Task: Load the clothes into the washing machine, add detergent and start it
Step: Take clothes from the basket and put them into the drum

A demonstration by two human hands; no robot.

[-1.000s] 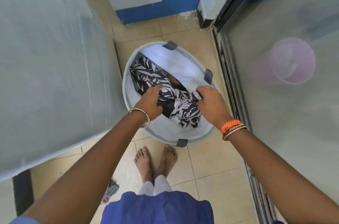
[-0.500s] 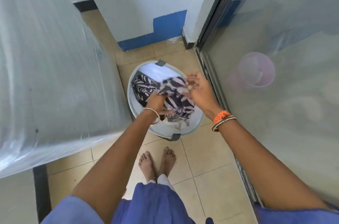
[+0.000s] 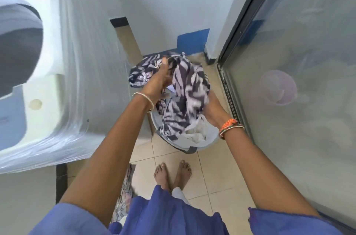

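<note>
The plastic-wrapped top-loading washing machine (image 3: 63, 73) filled the nine-to-ten o'clock side, its drum opening dark and showing no clothes. At three o'clock stood a frosted glass door (image 3: 300, 80). Near centre, on the tiled floor, sat the round laundry basket (image 3: 210, 141), pale cloth lying in its bottom. Above it hung the black-and-white patterned garment (image 3: 185, 98), lifted clear of the rim. The left hand (image 3: 158, 82) clutched its upper folds; the right hand (image 3: 213, 113) gripped it from beneath, fingers buried in fabric. Loading looked barely begun: the transfer, detergent and starting all seemed left to do.
</note>
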